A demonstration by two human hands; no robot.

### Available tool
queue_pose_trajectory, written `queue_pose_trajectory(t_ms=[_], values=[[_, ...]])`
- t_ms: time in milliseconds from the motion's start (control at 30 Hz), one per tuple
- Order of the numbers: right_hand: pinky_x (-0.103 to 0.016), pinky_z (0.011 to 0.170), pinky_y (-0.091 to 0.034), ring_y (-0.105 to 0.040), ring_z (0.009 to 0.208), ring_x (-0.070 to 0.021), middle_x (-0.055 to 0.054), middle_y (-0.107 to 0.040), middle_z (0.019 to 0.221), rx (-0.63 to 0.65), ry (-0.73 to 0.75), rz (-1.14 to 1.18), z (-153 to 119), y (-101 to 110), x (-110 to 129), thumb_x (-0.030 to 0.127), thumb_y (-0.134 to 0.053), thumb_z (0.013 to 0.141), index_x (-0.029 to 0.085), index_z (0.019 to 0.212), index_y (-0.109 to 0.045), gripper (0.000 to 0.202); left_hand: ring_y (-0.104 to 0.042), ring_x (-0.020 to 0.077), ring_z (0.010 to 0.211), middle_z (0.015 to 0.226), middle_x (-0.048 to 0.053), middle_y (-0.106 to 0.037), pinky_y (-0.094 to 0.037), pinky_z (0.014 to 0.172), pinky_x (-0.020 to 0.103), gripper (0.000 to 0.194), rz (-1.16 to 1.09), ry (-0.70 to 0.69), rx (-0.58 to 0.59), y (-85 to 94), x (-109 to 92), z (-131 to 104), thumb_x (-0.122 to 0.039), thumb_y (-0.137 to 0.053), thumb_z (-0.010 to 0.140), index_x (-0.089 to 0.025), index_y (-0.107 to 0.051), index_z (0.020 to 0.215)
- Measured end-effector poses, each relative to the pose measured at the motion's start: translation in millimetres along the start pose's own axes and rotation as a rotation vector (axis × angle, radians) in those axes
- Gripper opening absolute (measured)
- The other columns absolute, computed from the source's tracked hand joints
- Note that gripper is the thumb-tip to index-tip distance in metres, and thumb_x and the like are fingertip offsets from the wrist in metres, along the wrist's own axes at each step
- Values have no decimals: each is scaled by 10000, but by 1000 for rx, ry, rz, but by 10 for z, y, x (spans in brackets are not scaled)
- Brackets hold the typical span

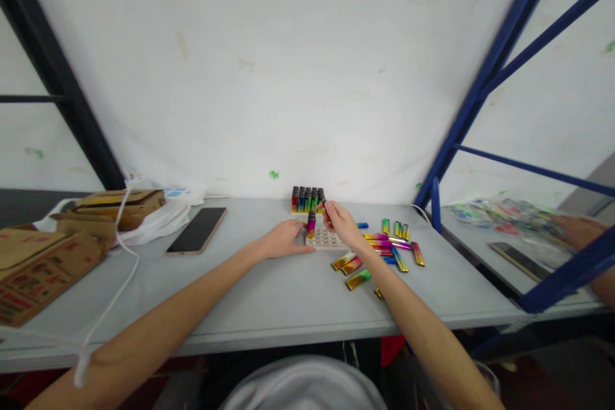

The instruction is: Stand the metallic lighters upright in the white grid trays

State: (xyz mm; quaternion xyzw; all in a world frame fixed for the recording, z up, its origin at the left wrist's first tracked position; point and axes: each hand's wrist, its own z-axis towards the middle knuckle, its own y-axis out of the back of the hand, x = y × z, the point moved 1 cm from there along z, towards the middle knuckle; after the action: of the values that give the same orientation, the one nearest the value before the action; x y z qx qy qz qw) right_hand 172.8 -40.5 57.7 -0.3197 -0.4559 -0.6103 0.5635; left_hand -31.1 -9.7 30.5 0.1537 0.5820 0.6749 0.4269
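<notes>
A pale tray with rows of small square holes (327, 240) lies on the grey table. One purple-and-yellow lighter (311, 225) with a black top stands upright at its left side. My left hand (284, 239) rests beside the tray's left edge, thumb stretched out and fingers close to that lighter. Over the tray, my right hand (341, 223) pinches a dark-topped lighter (324, 203), mostly hidden by the fingers. Behind the tray stands a block of upright lighters (307, 199) in rows. Loose shiny lighter sleeves (358, 279) in rainbow colours are scattered to the right, partly behind my right forearm.
A phone (197, 230) lies to the left, with cardboard boxes (52, 262) and a white cable (125, 246) beyond it. A blue metal frame (480, 90) rises at the right. Past it, another person's hand (581, 230) is near plastic bags (509, 213) and a phone (521, 261).
</notes>
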Motion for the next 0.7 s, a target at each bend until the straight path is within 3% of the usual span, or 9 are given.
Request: queue_pose_trajectory(t_ms=[100, 167, 333, 500, 700], values=[[-304, 737, -515, -607, 878, -199, -56, -642, 946, -43, 234, -289, -32, 77, 60, 650, -643, 920, 214, 978, -667, 440, -671, 280, 855, 948, 97, -703, -518, 775, 353, 542, 3, -7, 1, 0, -8, -1, -631, -711, 851, -140, -670, 1075], [-321, 794, -509, -612, 890, -208, -72, -657, 950, -44, 328, -465, -57, 107, 90, 605, -667, 931, 203, 969, -696, 405, -673, 279, 861, 955, 98, -707, -517, 784, 351, 531, 7, -15, 1, -1, -13, 2, -625, -717, 852, -142, -672, 1068], [-271, 656, -441, -588, 625, -157, -11, -683, 708, 82, 280, -625, -93, 94, 81, 522, -620, 1008, 187, 984, -718, 350, -676, 284, 865, 970, 115, -714, -512, 785, 355, 559, 38, -1, 11, -10, -15, 7, -647, -712, 854, -126, -674, 1055], [-264, 662, -449, -667, 664, -179, -39, -747, 748, 113, 266, -615, -90, 61, 32, 509, -617, 1017, 190, 989, -730, 340, -676, 279, 864, 982, 118, -720, -513, 782, 353, 560, 31, -14, 3, -31, 14, 2, -656, -708, 855, -132, -675, 1052], [-256, 657, -451, -684, 666, -181, -39, -766, 767, 289, 220, -601, -99, 89, 40, 455, -611, 1034, 187, 1031, -733, 295, -682, 290, 892, 990, 115, -727, -519, 807, 364, 531, -7, -45, -18, -76, 63, 12, -655, -700, 861, -152, -686, 1031]])
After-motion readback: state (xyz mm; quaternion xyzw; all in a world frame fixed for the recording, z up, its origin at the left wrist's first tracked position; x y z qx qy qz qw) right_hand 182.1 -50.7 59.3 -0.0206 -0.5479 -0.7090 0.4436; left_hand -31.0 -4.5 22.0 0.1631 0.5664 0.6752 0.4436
